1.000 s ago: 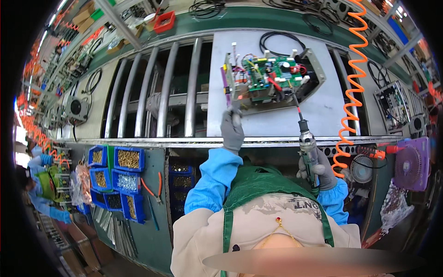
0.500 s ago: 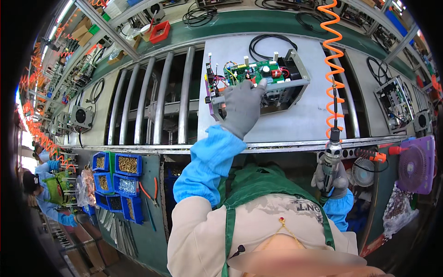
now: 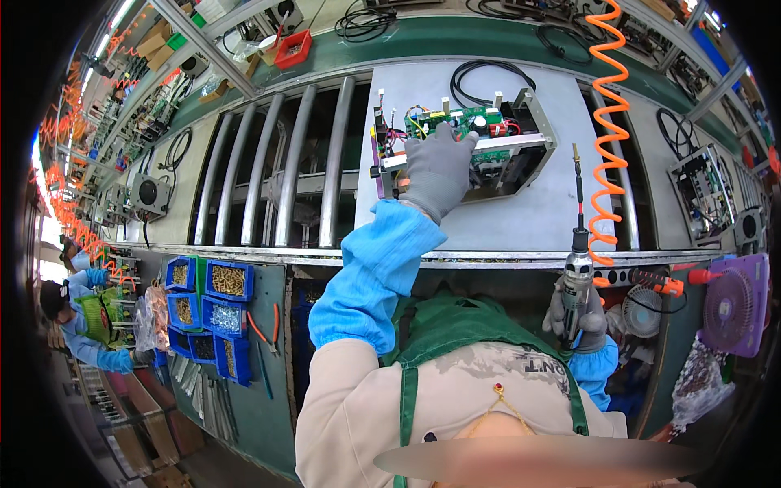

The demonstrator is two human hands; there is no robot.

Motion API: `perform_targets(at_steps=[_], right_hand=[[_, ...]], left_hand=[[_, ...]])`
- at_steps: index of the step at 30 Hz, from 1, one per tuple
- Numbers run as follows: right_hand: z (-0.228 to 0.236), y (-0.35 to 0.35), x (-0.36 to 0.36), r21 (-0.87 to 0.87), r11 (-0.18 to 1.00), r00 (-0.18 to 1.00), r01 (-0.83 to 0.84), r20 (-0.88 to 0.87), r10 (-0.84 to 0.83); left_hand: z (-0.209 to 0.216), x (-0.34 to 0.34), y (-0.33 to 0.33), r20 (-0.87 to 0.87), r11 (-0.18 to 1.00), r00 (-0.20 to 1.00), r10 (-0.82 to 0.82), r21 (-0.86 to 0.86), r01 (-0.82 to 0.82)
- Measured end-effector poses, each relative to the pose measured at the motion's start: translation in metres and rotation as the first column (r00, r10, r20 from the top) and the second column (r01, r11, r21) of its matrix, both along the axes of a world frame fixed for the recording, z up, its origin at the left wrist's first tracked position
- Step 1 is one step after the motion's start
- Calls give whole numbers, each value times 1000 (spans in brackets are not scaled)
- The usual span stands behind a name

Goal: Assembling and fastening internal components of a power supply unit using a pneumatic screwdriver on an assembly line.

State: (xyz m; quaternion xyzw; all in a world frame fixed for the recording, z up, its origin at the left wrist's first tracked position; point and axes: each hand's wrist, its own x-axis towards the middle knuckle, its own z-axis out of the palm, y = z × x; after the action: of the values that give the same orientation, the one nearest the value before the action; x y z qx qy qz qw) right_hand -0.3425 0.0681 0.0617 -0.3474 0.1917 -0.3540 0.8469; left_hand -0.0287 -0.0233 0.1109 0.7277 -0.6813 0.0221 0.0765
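Observation:
An open electronics chassis [image 3: 533,122] with a green circuit board [image 3: 480,122], coloured wires and a bright metal rail stands on a white board in front of me. My left hand [image 3: 441,171], in a grey glove, grips the rail along its near side, fingers curled over toward the circuit board. Part of the rail is hidden beneath the glove. To the right, my gloved right hand [image 3: 579,315] is wrapped round a power screwdriver [image 3: 578,272]. Its long bit points away from me, apart from the chassis. An orange coiled hose [image 3: 610,146] hangs just beside the bit.
Metal rollers [image 3: 297,163] lie left of the white board [image 3: 390,220]. Blue bins [image 3: 229,281] of screws and red-handled pliers [image 3: 274,329] rest on the left bench. A purple fan [image 3: 732,305] stands far right. Another chassis [image 3: 704,191] sits right; a co-worker [image 3: 85,313] is far left.
The view has shifted slightly. My right hand has swung the screwdriver a little leftward, so its bit now shows apart from the hose. My left hand stays on the chassis rail.

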Motion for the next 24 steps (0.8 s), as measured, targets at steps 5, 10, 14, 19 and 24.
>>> perform_targets(at_steps=[5,10,14,19,24], right_hand=[[-4,6,-1,6,999,998,51,27,-51],[-2,8,4,7,998,998,61,1,-61],[-2,11,2,-1,998,997,63,-43,-63],[-7,16,5,34,996,976,85,-202,-76],[6,18,21,98,984,934,151,-339,-109]], left_hand=[[-10,4,-7,20,1000,1000,-8,-2,8],[-26,12,-8,1,978,997,-74,-195,73],[-24,11,-7,44,960,994,-99,-257,107],[-24,9,-9,34,962,994,-107,-249,112],[-16,8,-10,4,995,997,-72,-70,72]])
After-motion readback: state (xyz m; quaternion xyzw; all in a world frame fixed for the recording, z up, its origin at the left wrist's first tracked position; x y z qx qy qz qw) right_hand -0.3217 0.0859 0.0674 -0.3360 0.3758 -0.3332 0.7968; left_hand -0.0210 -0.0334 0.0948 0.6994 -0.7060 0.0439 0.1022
